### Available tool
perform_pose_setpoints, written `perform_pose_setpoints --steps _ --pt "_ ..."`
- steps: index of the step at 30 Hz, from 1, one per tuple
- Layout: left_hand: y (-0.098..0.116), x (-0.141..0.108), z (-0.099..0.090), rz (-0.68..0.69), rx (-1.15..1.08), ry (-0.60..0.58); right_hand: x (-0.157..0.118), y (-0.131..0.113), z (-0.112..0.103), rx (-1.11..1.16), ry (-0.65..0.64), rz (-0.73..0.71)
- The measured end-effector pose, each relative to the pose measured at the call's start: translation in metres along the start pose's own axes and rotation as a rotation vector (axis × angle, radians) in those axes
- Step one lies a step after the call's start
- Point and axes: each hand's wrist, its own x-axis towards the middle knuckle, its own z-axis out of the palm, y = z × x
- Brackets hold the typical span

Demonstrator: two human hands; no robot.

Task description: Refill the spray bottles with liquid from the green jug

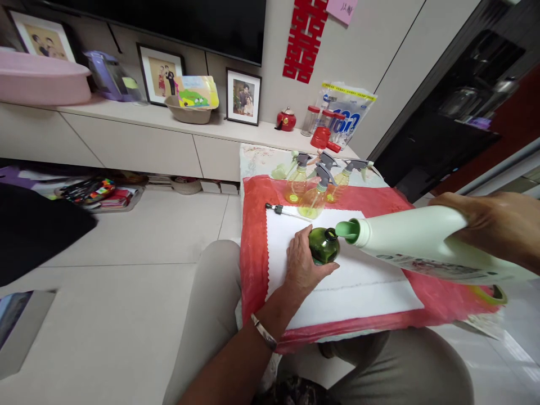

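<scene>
My left hand (pixel 301 267) is wrapped round the side of a small dark-green bottle (pixel 323 246), which stands uncapped on a white cloth (pixel 350 287). In my right hand (pixel 500 225) a big pale-green jug (pixel 417 225) is tipped over on its side. Its green spout (pixel 348 229) reaches the small bottle's mouth; whether liquid flows I cannot make out. A pump head with a clear tube (pixel 278 210) lies on the cloth beyond my left hand. Several clear spray bottles, among them the nearest spray bottle (pixel 313 199), stand just behind, with some yellowish liquid inside.
Red plastic sheeting (pixel 255 242) covers the small table. Behind it, a long white cabinet (pixel 147 135) carries picture frames, a pink basin (pixel 42 81), a red pot (pixel 286 119), red-lidded jars (pixel 311 120) and a plastic bag (pixel 348 109). A roll of tape (pixel 498 295) lies at the right edge.
</scene>
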Motion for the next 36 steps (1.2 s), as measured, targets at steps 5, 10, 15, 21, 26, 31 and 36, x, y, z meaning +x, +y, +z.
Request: perform_pose_setpoints --steps 5,10,15,21,26,31,36 --pt "0.0 0.0 0.0 0.006 0.001 0.008 -0.001 -0.007 -0.009 -0.015 -0.16 0.114" --pt "0.002 0.0 -0.001 0.006 0.005 0.006 -0.001 -0.007 -0.009 -0.013 -0.142 0.112" --pt "0.002 0.0 -0.001 0.001 0.014 -0.001 -0.002 -0.008 -0.01 -0.026 -0.13 0.111" --pt "0.001 0.0 -0.001 0.011 0.009 0.006 -0.002 -0.006 -0.011 0.001 -0.121 0.078" --pt "0.001 -0.001 -0.001 0.018 0.015 0.012 -0.003 -0.009 -0.014 -0.013 -0.139 0.113" --pt "0.003 -0.001 -0.002 0.01 0.018 0.011 -0.004 -0.011 -0.016 -0.039 -0.159 0.111" --pt "0.003 0.0 -0.001 -0.006 0.023 0.003 -0.002 -0.005 -0.013 -0.045 -0.134 0.077"
